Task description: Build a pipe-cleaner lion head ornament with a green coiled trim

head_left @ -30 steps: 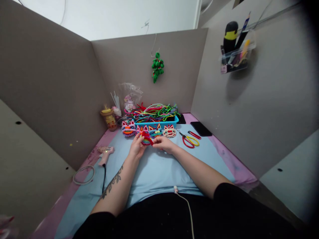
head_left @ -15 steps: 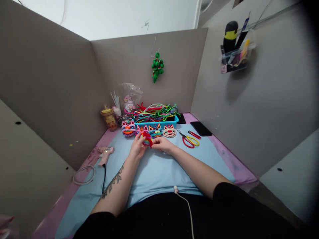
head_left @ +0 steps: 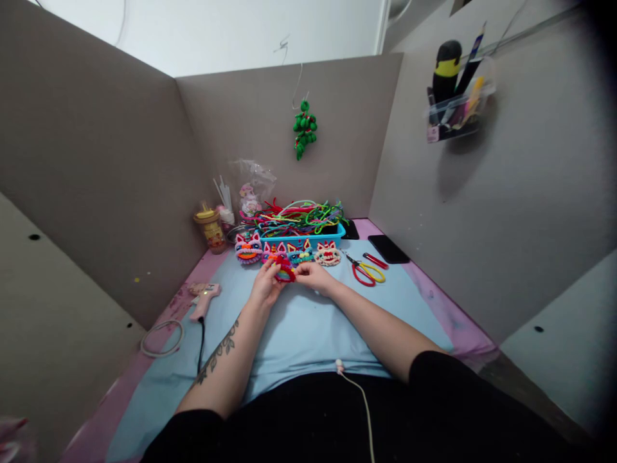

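A small red piece with rainbow stripes [head_left: 284,270] is held above the blue cloth [head_left: 308,328]. My left hand [head_left: 266,283] grips its left side, fingers closed on it. At its right edge my right hand [head_left: 312,278] has thumb and fingers pinched together; the piece's edge lies between them. Just behind stand fuzzy animal-face pieces: a pink-purple one [head_left: 249,249], a pink one [head_left: 274,249], a blue one [head_left: 301,253] and a cream one with red [head_left: 328,254].
Behind is a blue tray [head_left: 308,242] of colourful fuzzy stems. Pliers [head_left: 365,272], a red tool [head_left: 375,261] and a black phone [head_left: 388,249] lie right. A pink glue gun [head_left: 205,301] with its cord and a cup [head_left: 212,233] are left. Grey panels surround the table.
The red piece has turned slightly between my hands, and its right edge sits a little higher. My hands stay in nearly the same place.
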Demonstrator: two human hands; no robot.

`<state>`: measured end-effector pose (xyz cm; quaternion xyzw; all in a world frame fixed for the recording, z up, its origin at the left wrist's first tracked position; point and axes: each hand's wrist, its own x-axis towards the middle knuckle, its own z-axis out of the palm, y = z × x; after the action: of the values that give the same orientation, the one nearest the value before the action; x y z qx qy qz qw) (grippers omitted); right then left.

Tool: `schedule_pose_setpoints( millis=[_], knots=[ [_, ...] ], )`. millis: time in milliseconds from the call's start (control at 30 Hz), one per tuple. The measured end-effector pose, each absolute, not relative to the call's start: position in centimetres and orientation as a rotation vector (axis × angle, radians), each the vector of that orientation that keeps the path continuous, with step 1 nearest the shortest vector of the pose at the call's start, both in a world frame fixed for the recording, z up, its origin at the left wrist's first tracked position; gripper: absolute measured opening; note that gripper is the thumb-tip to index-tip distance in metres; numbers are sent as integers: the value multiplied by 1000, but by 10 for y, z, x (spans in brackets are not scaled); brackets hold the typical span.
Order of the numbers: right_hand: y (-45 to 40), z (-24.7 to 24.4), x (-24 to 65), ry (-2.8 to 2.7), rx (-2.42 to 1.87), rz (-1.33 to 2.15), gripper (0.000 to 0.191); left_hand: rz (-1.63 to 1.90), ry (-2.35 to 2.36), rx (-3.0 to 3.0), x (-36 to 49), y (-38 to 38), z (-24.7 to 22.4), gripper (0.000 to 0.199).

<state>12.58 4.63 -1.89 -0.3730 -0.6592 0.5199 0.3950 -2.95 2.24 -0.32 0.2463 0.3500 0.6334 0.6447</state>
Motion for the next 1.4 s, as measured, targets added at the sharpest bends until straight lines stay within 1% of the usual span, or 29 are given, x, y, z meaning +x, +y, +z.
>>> schedule_pose_setpoints(
  millis=[267, 467, 767, 1033, 1200, 1400],
  knots=[
    [48, -20, 127, -1610, -951, 1379, 13, 1408, 836, 501, -29, 25, -4, 33],
    [53, -25, 126, -1547, -906, 1476, 16, 1337, 868, 406, -30, 27, -1, 15],
    [51, -22, 125, -1470, -867, 1600, 22, 1312, 860, 305, -32, 29, 0, 19],
    [53, -27, 124, -1547, -893, 1519, 24, 1297, 826, 278, -35, 33, -4, 22],
    [50, -26, 122, -1571, -910, 1462, 24, 1317, 836, 272, -33, 31, -1, 16],
    [46, -27, 115, -1646, -939, 1207, 16, 1359, 855, 264, -32, 31, 0, 13]
  ],
)
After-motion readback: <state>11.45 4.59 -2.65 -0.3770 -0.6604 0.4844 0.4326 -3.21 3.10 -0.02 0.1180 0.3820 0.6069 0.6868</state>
